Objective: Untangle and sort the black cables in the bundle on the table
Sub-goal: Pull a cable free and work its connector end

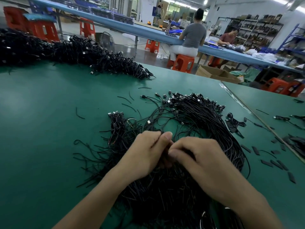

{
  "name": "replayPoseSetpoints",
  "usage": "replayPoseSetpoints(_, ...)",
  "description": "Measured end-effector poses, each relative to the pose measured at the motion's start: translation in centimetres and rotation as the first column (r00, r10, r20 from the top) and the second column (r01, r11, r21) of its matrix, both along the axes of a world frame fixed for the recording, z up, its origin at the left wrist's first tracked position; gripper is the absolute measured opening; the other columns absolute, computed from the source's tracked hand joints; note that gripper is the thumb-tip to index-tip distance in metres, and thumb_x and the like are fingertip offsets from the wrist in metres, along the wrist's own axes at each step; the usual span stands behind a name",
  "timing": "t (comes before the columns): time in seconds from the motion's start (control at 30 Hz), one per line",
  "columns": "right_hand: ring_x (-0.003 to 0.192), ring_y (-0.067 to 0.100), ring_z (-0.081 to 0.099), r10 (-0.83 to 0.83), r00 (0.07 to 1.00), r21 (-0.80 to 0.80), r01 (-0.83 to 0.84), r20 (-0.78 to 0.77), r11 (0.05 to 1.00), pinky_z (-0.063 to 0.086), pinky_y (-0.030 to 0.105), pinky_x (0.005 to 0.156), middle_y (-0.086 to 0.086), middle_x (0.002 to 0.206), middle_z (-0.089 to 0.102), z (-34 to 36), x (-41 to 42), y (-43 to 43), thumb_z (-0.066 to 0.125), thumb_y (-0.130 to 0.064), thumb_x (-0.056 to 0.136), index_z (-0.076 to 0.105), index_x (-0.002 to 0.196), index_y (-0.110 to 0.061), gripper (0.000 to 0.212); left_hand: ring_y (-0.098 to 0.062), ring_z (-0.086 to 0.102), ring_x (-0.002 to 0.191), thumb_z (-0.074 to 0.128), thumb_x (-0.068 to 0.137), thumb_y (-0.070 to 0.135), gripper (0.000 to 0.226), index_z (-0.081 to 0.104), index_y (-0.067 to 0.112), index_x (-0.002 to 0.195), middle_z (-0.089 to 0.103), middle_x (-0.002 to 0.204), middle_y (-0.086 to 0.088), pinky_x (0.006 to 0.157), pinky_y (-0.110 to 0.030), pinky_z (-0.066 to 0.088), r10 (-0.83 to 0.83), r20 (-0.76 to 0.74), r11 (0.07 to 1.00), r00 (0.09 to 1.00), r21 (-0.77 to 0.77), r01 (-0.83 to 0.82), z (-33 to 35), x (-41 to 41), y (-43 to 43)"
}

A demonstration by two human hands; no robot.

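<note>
The bundle (165,192) lies on the table (41,129) just before the person, under both wrists. The left hand (146,152) pinches a little of it narrowly between thumb and fingers, likely to draw it free. The right hand (203,161) curls in at the same spot, but blur hides whether it holds anything. Beyond, a fan (206,116) spreads with plugs (189,98) aligned, seemingly the sorted lot. A heap (74,52) waits at the far edge.

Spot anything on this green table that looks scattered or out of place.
Short black pieces lie strewn on the table left of the bundle, and flat black strips are scattered to its right; both look like stray litter, not sorted cables.
</note>
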State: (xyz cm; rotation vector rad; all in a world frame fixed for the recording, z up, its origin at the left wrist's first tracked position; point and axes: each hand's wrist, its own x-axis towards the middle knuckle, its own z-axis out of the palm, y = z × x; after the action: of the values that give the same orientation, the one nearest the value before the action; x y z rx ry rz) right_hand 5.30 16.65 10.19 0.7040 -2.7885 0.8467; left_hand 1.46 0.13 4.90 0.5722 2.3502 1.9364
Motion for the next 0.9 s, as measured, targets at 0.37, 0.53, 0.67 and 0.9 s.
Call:
replayPoseSetpoints(0.37,0.081,0.032,0.062,0.176,0.961,-0.429,-0.070,0.215,0.901,0.054,0.050,0.078,0.003,0.082,0.067,-0.3,-0.8,1.2,0.068,-0.046,0.081,0.063,0.084,-0.029,0.018,-0.008,0.051,0.041,0.042,0.102,0.048,0.050,0.042,0.023,0.059,0.058,0.054,-0.001,0.039,-0.015,0.040,-0.555,0.305,0.814,0.774,0.392,0.429,1.3,1.0,-1.5)
replayPoseSetpoints(0.53,0.070,0.022,0.064,0.170,0.961,-0.298,-0.100,0.219,0.949,0.052,0.052,0.070,0.001,0.076,0.069,-0.1,-1.0,1.2,0.059,-0.045,0.090,0.054,0.085,-0.031,0.016,-0.016,0.053,0.051,0.043,0.102,0.048,0.056,0.053,0.018,0.056,0.059,0.063,-0.009,0.051,-0.021,0.045,-0.378,0.275,0.920,0.884,0.219,0.326,1.4,0.8,-1.1)
replayPoseSetpoints(0.67,0.059,0.020,0.051,0.083,0.989,-0.235,-0.053,0.120,0.971,0.047,0.040,0.055,-0.001,0.071,0.059,-0.5,-1.2,0.4,0.065,-0.035,0.092,0.054,0.083,-0.033,0.015,-0.029,0.043,0.057,0.046,0.097,0.038,0.051,0.058,0.001,0.064,0.047,0.065,-0.025,0.055,-0.035,0.037,-0.095,0.132,0.995,0.987,-0.009,0.097,0.7,0.3,-0.4)
replayPoseSetpoints(0.9,0.069,0.002,0.058,0.046,0.995,-0.203,-0.062,-0.085,0.977,0.039,0.007,0.060,-0.022,0.080,0.060,-0.8,-2.1,-2.3,0.065,-0.025,0.090,0.055,0.081,-0.023,0.013,-0.022,0.068,0.055,0.030,0.095,0.044,0.059,0.075,0.012,0.074,0.069,0.067,-0.012,0.047,-0.028,0.054,-0.514,0.455,0.785,0.727,0.590,0.186,1.2,0.8,0.0)
